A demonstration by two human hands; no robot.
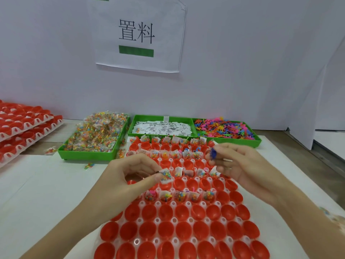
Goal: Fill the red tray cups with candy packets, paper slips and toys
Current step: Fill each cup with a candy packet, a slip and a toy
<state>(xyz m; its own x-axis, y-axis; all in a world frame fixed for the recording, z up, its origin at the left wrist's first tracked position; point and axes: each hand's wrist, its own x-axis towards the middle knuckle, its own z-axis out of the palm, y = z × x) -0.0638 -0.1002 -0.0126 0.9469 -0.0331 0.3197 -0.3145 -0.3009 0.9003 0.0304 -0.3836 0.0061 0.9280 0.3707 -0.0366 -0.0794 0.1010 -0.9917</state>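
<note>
**Hands work over a tray of red cups at a filling bench**

A person's left hand [130,171] pinches a candy packet [166,176] with a paper slip between thumb and fingertips, holding it just above the red tray [179,228], at the left end of a partly filled row. The right hand [240,165], raised over the tray's far right side, has its fingers curled round a small blue toy [213,153]; a pale strip shows between the lower fingers, though what it is cannot be told.

The tray is a moulded white plastic sheet holding glossy, rounded red cups in staggered rows with small round holes between them. Several far rows already carry clear packets of multicoloured beads, folded white slips and bits of bright plastic; the near rows hold nothing.

Beyond the tray, three green plastic bins stand side by side on the white-covered bench [46,184]. The left bin [87,155] is heaped with crinkly clear candy packets, the middle bin [160,119] holds printed white paper slips, and the right bin [257,140] holds a tangle of pink, orange, blue and green toys. A few loose packets [89,166] lie on the bench just beside the left bin. At far left, stacked trays [24,126] of red cups rest in layers. A paper sign [138,34] with two black characters and a green bar hangs on the pale wall behind.
</note>
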